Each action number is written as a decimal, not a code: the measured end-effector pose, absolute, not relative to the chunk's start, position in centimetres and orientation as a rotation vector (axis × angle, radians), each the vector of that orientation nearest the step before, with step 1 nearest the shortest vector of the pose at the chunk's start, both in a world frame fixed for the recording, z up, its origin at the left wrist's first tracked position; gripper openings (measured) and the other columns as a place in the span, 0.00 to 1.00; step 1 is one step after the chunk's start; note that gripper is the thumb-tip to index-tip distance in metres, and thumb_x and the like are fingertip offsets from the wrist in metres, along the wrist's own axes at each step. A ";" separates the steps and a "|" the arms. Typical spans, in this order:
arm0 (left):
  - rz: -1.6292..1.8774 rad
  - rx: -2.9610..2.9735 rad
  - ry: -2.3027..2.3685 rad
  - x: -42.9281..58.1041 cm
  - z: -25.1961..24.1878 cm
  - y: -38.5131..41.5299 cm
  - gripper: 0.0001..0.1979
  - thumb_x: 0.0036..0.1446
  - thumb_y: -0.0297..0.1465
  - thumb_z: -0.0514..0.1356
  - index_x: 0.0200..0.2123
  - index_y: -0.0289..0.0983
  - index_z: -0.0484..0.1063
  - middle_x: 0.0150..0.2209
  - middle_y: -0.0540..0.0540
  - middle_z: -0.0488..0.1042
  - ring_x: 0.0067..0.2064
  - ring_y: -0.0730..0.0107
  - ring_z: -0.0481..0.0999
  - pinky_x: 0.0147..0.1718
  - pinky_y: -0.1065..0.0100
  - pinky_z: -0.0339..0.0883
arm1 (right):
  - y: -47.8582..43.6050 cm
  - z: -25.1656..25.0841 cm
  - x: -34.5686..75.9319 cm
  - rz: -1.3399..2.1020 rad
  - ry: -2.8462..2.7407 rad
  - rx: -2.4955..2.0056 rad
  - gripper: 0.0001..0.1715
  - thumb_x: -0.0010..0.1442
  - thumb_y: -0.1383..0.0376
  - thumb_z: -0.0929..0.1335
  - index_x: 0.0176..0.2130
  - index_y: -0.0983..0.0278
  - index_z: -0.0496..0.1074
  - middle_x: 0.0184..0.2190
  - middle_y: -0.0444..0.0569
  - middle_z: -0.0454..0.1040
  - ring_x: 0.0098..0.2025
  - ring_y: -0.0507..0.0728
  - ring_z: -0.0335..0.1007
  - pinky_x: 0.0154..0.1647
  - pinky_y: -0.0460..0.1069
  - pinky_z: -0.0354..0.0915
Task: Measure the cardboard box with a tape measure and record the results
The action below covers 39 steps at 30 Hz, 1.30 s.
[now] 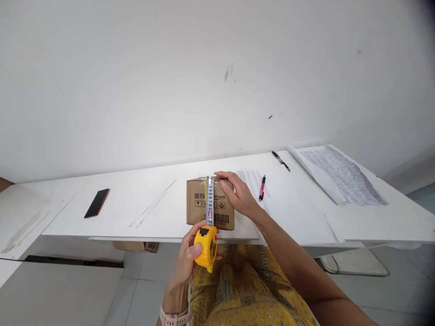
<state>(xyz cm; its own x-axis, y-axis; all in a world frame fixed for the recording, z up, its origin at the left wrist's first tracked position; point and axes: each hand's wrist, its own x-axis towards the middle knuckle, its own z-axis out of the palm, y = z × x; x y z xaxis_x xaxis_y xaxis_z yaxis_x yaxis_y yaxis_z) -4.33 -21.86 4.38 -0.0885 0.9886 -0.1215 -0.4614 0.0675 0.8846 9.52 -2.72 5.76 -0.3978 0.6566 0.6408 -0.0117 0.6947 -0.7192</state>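
Observation:
A small brown cardboard box (pixel 197 203) with printed marks and a barcode stands near the front edge of the white table (pixel 136 203). My left hand (pixel 186 260) grips a yellow tape measure (pixel 206 246) just below the box. Its blade (pixel 210 201) runs up over the box's face. My right hand (pixel 236 192) rests on the box's right side, fingers pinching the blade's tip at the top edge.
A black phone (pixel 97 203) lies on the table at the left. A red and black pen (pixel 262 188) lies on a printed sheet (pixel 253 181) right of the box. A black pen (pixel 280 160) and more printed papers (pixel 340 174) are farther right. A box (pixel 136 246) sits under the table.

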 end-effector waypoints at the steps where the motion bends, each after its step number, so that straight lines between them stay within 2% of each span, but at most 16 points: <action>1: 1.404 0.727 0.970 -4.4 4.4 -21.9 0.35 0.44 0.46 0.70 0.54 0.38 0.70 0.47 0.39 0.76 0.32 0.59 0.80 0.32 0.60 0.78 | -2.7 5.8 9.5 0.756 -1.874 -0.480 0.18 0.69 0.64 0.59 0.56 0.58 0.67 0.48 0.50 0.74 0.51 0.59 0.69 0.54 0.58 0.64; 7: 1.409 0.711 0.953 -4.8 3.2 -22.3 0.34 0.46 0.46 0.69 0.55 0.39 0.69 0.48 0.37 0.76 0.32 0.58 0.81 0.31 0.58 0.78 | -2.2 6.1 9.5 0.608 -1.981 -0.428 0.21 0.70 0.66 0.57 0.55 0.56 0.71 0.46 0.51 0.73 0.50 0.59 0.68 0.52 0.58 0.65; 11: 1.383 0.778 0.976 -5.0 2.5 -22.2 0.35 0.47 0.47 0.69 0.57 0.40 0.68 0.49 0.38 0.75 0.34 0.59 0.80 0.35 0.57 0.77 | -2.0 6.2 9.4 0.595 -1.992 -0.426 0.21 0.70 0.67 0.57 0.53 0.57 0.73 0.45 0.52 0.73 0.49 0.59 0.68 0.51 0.58 0.66; 16: 1.345 0.990 1.079 -4.7 2.4 -22.1 0.37 0.48 0.46 0.70 0.60 0.41 0.66 0.47 0.42 0.74 0.42 0.61 0.76 0.41 0.65 0.73 | -2.0 6.2 9.3 0.612 -1.992 -0.436 0.21 0.69 0.68 0.57 0.51 0.56 0.74 0.44 0.51 0.73 0.48 0.59 0.68 0.51 0.59 0.65; 26: 1.300 0.933 1.040 -4.5 1.8 -22.7 0.35 0.48 0.46 0.70 0.57 0.41 0.66 0.44 0.44 0.72 0.38 0.64 0.76 0.39 0.64 0.73 | -1.4 6.1 9.2 0.676 -1.933 -0.449 0.20 0.69 0.66 0.57 0.49 0.55 0.75 0.43 0.50 0.73 0.49 0.59 0.68 0.53 0.60 0.64; 39: 1.288 0.912 1.019 -4.6 0.9 -22.7 0.37 0.48 0.48 0.69 0.57 0.41 0.63 0.43 0.44 0.72 0.38 0.61 0.77 0.39 0.59 0.73 | -1.6 6.1 9.3 0.692 -1.948 -0.479 0.21 0.69 0.65 0.57 0.49 0.56 0.75 0.44 0.51 0.73 0.50 0.60 0.67 0.53 0.60 0.64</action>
<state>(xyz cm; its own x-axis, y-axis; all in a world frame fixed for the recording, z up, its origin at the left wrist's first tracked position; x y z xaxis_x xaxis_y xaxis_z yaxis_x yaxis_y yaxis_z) -4.61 -22.67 0.90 0.0039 0.9965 -0.0832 -0.3102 0.0803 0.9473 9.34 -1.58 6.10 -0.4463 0.5932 0.6700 0.0377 0.7605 -0.6483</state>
